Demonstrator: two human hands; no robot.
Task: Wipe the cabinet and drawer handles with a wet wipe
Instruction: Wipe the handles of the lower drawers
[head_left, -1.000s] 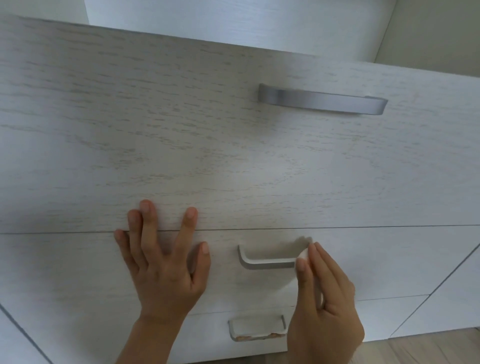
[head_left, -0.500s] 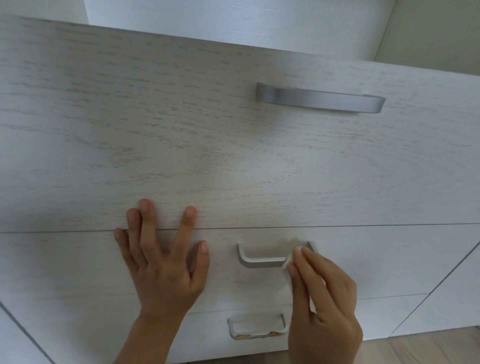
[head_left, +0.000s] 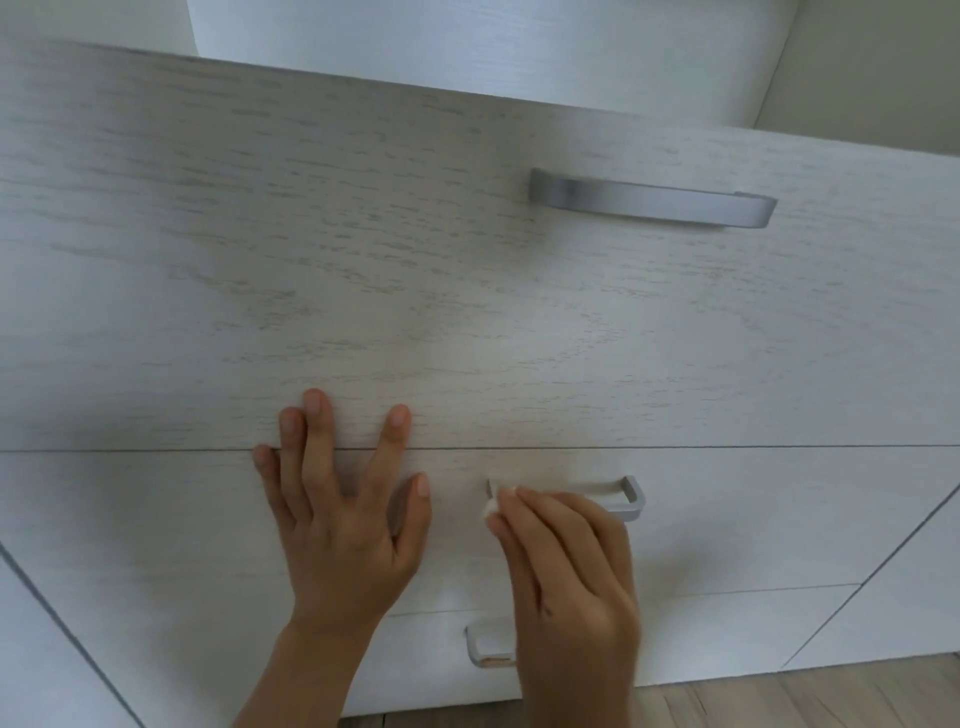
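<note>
The left hand (head_left: 343, 535) lies flat with its fingers spread across the seam below the top drawer (head_left: 363, 260). The right hand (head_left: 571, 571) pinches the wipe (head_left: 492, 505) against the left end of the middle handle (head_left: 623, 496). The top handle (head_left: 652, 200) is well above, and the bottom handle (head_left: 480, 649) is partly hidden.

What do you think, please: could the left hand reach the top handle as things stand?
Probably yes. The left hand lies flat on the drawer fronts, holding nothing, and only bare front lies between it and the top handle, higher and to its right.
</note>
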